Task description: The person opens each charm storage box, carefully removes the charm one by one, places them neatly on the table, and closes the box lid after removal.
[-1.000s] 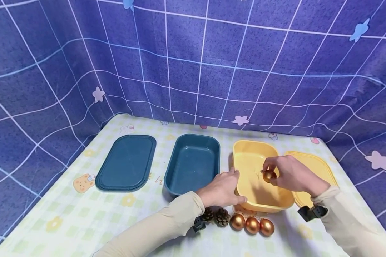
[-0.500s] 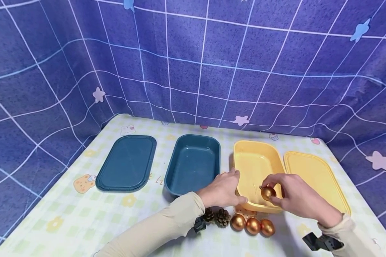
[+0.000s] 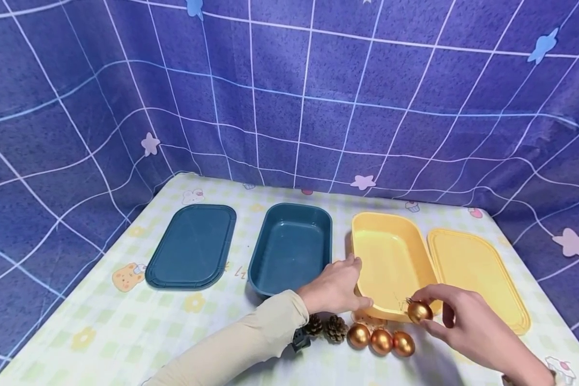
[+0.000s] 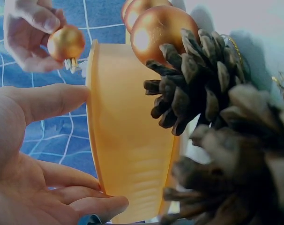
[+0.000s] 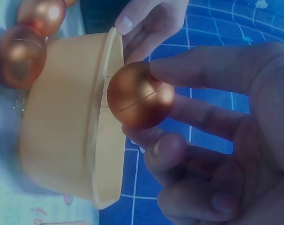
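My right hand point(image 3: 477, 321) pinches a shiny copper-gold bauble point(image 3: 418, 312) between thumb and fingers, over the near right corner of a yellow plastic box point(image 3: 391, 262). In the right wrist view the bauble point(image 5: 139, 96) hangs beside the box rim point(image 5: 102, 117). My left hand point(image 3: 335, 289) lies at the box's near left corner, its thumb and straight fingers touching the rim and wall. Several copper-gold baubles point(image 3: 381, 341) lie in a row in front of the box. Two pine cones point(image 3: 336, 328) lie left of them, one partly hidden by my left wrist.
A dark blue box point(image 3: 289, 252) stands left of the yellow one, with its dark blue lid point(image 3: 193, 246) flat farther left. The yellow lid point(image 3: 480, 276) lies right of the yellow box. A blue grid-patterned curtain point(image 3: 280, 80) rises behind the table.
My right hand has moved from over the middle of the yellow box toward me and to the right, still holding the bauble. My left hand has stayed at the box corner.
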Demonstrator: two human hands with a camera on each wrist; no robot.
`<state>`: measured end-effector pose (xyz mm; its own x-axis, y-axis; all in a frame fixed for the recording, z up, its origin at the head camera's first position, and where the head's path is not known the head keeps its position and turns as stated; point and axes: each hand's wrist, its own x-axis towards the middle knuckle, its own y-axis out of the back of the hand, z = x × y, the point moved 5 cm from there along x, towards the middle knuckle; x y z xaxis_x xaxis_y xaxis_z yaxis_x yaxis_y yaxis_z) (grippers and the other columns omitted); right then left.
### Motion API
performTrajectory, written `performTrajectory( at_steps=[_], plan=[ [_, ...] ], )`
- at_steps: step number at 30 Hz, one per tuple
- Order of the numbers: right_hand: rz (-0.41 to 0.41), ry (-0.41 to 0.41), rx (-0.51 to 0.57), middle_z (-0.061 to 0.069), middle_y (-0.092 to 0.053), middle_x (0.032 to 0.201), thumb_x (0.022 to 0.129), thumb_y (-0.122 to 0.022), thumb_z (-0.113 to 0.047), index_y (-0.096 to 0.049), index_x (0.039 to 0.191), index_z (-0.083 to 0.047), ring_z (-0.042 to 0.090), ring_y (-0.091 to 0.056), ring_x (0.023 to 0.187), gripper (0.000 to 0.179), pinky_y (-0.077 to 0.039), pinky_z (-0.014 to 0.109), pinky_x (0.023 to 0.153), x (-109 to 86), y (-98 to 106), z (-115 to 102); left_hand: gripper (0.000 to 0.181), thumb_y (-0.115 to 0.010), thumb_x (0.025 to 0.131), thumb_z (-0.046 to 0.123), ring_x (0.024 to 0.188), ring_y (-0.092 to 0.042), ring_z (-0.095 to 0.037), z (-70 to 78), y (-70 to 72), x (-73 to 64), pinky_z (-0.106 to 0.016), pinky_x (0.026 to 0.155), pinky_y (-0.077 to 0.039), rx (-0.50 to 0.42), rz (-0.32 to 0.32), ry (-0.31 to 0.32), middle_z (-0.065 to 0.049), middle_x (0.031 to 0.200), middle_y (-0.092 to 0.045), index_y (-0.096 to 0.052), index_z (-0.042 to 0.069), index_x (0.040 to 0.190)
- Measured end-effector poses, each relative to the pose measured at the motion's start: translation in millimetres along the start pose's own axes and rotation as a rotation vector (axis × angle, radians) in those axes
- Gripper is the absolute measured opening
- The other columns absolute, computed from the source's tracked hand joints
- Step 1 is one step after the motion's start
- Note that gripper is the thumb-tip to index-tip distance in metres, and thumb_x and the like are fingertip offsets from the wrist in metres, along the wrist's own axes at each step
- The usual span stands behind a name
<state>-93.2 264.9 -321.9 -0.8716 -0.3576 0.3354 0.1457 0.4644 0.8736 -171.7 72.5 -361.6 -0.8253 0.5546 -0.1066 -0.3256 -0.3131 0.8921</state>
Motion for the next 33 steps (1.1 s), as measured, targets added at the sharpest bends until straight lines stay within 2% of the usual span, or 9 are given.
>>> performTrajectory(
  at_steps=[4, 9, 15, 20, 23, 28, 33],
  plan=[
    [0.026, -0.009, -0.004, -0.023, -0.065, 0.086, 0.07, -0.089, -0.011, -0.071, 0.099, -0.032, -0.011, -0.041, 0.053, 0.04, -0.033, 0.011, 0.047, -10.2, 0.9, 1.3, 0.087, -0.073, 0.089, 0.046, 0.145, -0.045, -0.026, 0.3, -0.3, 0.6, -0.032, 0.118, -0.042, 0.004, 0.003, 0.0, -0.019, 0.163, -0.032, -0.037, 0.003, 0.154],
    [0.047, -0.024, 0.005, -0.023, -0.062, 0.081, 0.068, -0.089, -0.01, -0.071, 0.099, -0.032, -0.011, -0.041, 0.057, 0.042, -0.03, 0.011, 0.048, -22.0, -2.6, 5.8, 0.087, -0.073, 0.089, 0.047, 0.145, -0.045, -0.026, 0.2, -0.5, 1.7, -0.031, 0.118, -0.041, 0.018, 0.003, 0.008, -0.018, 0.163, -0.032, -0.037, 0.003, 0.155],
    [-0.003, -0.091, 0.026, -0.025, -0.059, 0.083, 0.069, -0.089, -0.01, -0.071, 0.1, -0.027, -0.01, -0.039, 0.06, 0.04, -0.032, 0.016, 0.048, -37.6, -11.7, 18.2, 0.087, -0.073, 0.089, 0.046, 0.145, -0.044, -0.026, 0.0, -0.8, 2.4, -0.031, 0.118, -0.042, 0.013, 0.0, 0.006, -0.018, 0.163, -0.032, -0.036, 0.003, 0.155],
    [0.007, -0.027, 0.055, -0.023, -0.06, 0.085, 0.068, -0.089, -0.007, -0.071, 0.102, -0.023, -0.012, -0.041, 0.061, 0.042, -0.034, 0.015, 0.047, -45.6, -17.8, 26.5, 0.088, -0.073, 0.089, 0.046, 0.145, -0.045, -0.026, -0.7, -0.9, 2.6, -0.032, 0.118, -0.043, 0.007, -0.004, 0.004, -0.017, 0.164, -0.031, -0.035, 0.003, 0.155],
    [-0.012, -0.015, 0.081, -0.022, -0.063, 0.086, 0.069, -0.088, -0.006, -0.071, 0.103, -0.022, -0.013, -0.042, 0.06, 0.041, -0.035, 0.015, 0.047, -50.4, -22.9, 31.9, 0.088, -0.073, 0.089, 0.046, 0.145, -0.045, -0.026, -0.8, -1.0, 2.4, -0.032, 0.117, -0.043, 0.001, -0.006, 0.006, -0.017, 0.164, -0.031, -0.035, 0.003, 0.156],
    [-0.086, -0.09, 0.112, -0.013, -0.071, 0.087, 0.074, -0.086, -0.011, -0.07, 0.104, -0.02, -0.011, -0.043, 0.055, 0.035, -0.036, 0.016, 0.047, -57.4, -32.7, 41.5, 0.088, -0.073, 0.089, 0.046, 0.145, -0.045, -0.026, -0.4, -0.6, 2.0, -0.032, 0.117, -0.043, -0.009, -0.011, 0.007, -0.017, 0.164, -0.03, -0.034, 0.003, 0.156],
    [-0.091, -0.124, 0.109, -0.008, -0.073, 0.086, 0.075, -0.085, -0.012, -0.07, 0.105, -0.02, -0.01, -0.043, 0.054, 0.035, -0.036, 0.017, 0.046, -61.5, -39.9, 45.8, 0.088, -0.073, 0.09, 0.045, 0.146, -0.044, -0.026, 0.0, -0.2, 1.7, -0.032, 0.117, -0.044, -0.015, -0.015, 0.009, -0.016, 0.165, -0.03, -0.034, 0.003, 0.156]
  ],
)
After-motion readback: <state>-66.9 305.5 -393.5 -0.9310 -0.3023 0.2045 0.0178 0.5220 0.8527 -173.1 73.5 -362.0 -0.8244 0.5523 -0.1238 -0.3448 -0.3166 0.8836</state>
